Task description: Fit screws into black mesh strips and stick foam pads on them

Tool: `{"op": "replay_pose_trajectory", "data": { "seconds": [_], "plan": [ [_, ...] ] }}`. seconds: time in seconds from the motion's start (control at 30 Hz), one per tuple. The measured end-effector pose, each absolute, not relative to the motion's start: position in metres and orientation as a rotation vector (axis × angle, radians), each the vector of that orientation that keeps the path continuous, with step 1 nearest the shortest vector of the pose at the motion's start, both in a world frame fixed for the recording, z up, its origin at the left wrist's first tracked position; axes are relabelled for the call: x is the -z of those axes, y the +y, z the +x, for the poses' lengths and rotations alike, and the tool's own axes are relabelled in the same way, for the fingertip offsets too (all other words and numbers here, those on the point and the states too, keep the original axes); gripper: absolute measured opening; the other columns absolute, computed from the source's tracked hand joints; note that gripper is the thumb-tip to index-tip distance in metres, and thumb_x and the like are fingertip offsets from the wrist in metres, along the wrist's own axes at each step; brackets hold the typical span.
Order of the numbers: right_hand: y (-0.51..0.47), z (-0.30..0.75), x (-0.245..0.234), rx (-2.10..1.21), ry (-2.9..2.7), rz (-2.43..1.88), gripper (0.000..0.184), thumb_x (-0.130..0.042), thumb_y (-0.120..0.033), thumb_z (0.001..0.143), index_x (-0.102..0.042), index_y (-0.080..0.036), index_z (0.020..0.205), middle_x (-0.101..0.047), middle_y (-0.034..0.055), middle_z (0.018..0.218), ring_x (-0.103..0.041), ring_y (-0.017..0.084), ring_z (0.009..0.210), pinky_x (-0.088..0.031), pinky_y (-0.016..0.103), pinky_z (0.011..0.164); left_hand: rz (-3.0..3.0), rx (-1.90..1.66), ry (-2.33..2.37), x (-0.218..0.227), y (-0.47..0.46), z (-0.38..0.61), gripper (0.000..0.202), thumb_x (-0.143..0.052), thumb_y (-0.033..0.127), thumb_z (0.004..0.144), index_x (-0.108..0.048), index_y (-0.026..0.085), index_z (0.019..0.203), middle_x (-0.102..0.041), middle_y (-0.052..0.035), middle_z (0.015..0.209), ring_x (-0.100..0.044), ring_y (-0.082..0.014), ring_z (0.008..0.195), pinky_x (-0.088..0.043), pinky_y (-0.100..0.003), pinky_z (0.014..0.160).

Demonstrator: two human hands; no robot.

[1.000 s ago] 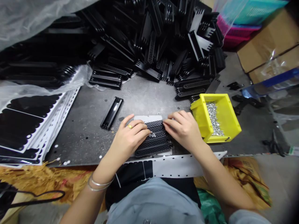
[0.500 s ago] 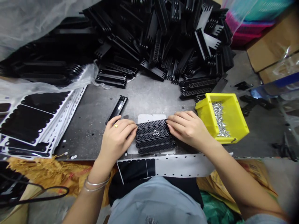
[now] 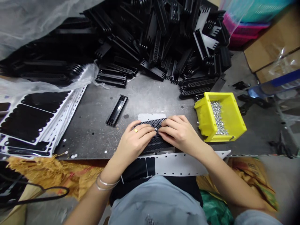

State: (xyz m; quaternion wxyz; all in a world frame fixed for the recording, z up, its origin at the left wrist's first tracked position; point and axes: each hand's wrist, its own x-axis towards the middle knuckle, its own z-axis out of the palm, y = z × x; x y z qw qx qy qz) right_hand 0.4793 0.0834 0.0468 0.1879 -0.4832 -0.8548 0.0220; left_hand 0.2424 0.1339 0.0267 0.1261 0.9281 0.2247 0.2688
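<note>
Side by side in front of me lie several black plastic strips with a lattice pattern (image 3: pixel 152 122), partly hidden under my hands. Small silvery rings, perhaps nuts (image 3: pixel 155 129), show on the strips between my fingertips. My left hand (image 3: pixel 137 139) reaches over the strips from the left, its fingers drawn together in a pinch beside the rings. From the right, my right hand (image 3: pixel 179 129) is closed too, thumb and fingertips together at the same rings. What either pinch holds is hidden. A white pad (image 3: pixel 151 117) shows behind the strips.
A yellow bin (image 3: pixel 234 117) of small metal parts (image 3: pixel 219 117) stands at right. A single black channel piece (image 3: pixel 117 110) lies left of my hands. Black plastic parts (image 3: pixel 159 40) are heaped at the back. Sticker sheets (image 3: pixel 30 122) are stacked at left; another sheet (image 3: pixel 178 164) lies across my lap.
Both hands have moved inward from the ends of the strips to the small rings in the middle. The left hand now covers the strips' left part.
</note>
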Motion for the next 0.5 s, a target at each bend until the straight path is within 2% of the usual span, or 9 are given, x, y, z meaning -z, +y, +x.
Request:
{"op": "replay_pose_trajectory", "data": {
  "seconds": [0.23,0.5],
  "plan": [
    [0.078,0.506,-0.043,0.271,-2.377,-1.401,0.011,-0.064,-0.019,0.100,-0.075,-0.021,0.102,-0.078,0.0030,0.099,-0.063,0.020,0.092,-0.039,0.036,0.085,2.742,-0.759,0.642,-0.029,0.143,0.232,0.015,-0.057,0.014,0.104,-0.070,0.017,0.110,-0.079,-0.0043,0.108,-0.073,-0.0177,0.104,-0.046,-0.043,0.112],
    [0.067,0.506,-0.039,0.440,-2.512,-1.277,0.025,-0.063,-0.025,0.101,-0.074,-0.012,0.119,-0.080,0.0071,0.114,-0.066,0.022,0.102,-0.044,0.037,0.094,2.820,-0.860,0.754,-0.022,0.138,0.211,0.018,-0.067,0.010,0.097,-0.070,0.017,0.114,-0.079,-0.0063,0.107,-0.073,-0.0196,0.101,-0.048,-0.043,0.109]
  ]
}}
